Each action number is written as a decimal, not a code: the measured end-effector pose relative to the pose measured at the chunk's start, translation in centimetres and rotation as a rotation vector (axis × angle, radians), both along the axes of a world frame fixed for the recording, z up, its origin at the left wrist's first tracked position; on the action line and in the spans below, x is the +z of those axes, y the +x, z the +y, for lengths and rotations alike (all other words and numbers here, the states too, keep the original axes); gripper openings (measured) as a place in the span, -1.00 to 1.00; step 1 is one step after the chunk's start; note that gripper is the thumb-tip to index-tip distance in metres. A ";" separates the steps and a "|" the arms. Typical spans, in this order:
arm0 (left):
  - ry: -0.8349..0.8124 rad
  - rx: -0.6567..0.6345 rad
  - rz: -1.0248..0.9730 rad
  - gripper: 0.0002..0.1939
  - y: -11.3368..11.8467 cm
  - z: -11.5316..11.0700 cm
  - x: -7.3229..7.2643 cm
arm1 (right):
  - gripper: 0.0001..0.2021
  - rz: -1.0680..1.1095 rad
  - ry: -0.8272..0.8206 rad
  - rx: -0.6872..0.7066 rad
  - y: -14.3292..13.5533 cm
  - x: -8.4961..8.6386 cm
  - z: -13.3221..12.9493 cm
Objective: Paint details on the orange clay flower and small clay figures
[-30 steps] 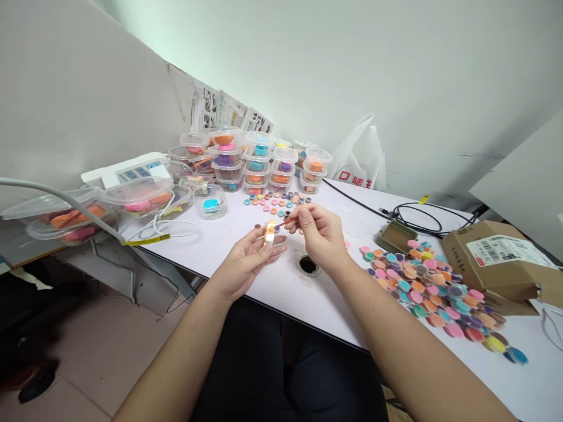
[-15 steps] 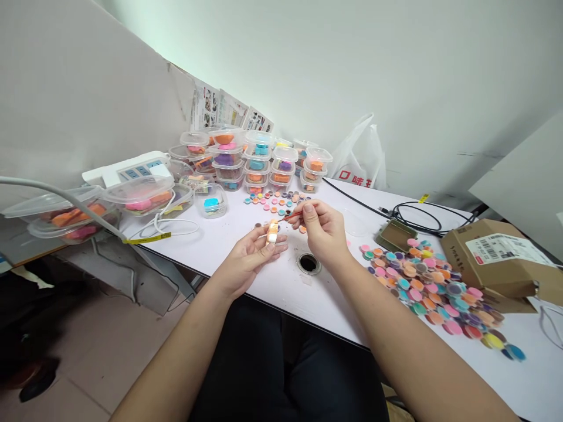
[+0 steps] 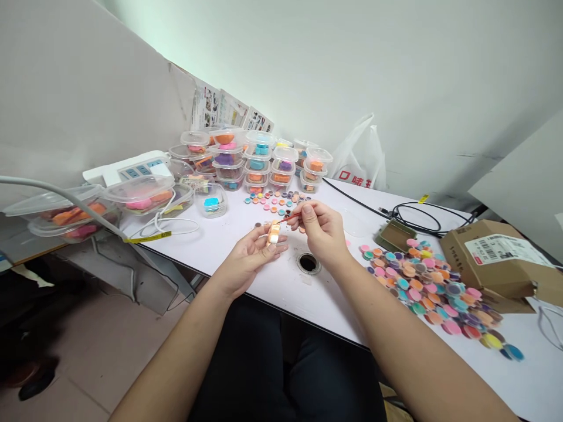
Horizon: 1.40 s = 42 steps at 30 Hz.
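Two hands are over the table (image 3: 281,288). The left hand (image 3: 248,258) pinches an orange-and-white piece (image 3: 273,234) between thumb and fingers; the right hand (image 3: 320,228) grasps a thin red stick (image 3: 288,218), its tip at the piece's upper end, contact unclear. Beyond the grip lie small pots (image 3: 281,211), then stacked tubs (image 3: 256,166); to its right, a pot heap (image 3: 440,275) and a box (image 3: 488,275).

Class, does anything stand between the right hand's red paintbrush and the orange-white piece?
Nothing visible does. The red paintbrush in the right hand points at the orange-white piece in the left hand; contact is unclear.
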<state>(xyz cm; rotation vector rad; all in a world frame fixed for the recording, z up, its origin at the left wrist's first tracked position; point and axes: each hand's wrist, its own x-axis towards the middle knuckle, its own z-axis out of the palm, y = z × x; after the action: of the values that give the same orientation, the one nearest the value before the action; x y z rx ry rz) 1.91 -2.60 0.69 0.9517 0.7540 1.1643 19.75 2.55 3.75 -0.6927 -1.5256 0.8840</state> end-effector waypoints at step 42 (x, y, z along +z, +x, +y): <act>0.102 0.042 0.045 -0.40 0.4 0.0 -0.4 | -0.61 -0.073 0.057 0.050 0.3 0.8 -0.7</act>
<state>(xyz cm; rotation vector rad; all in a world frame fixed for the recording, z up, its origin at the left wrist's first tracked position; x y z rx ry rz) 2.29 -2.61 0.25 1.0537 0.7593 1.2311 20.05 1.87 4.59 -0.6539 -1.6332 0.8572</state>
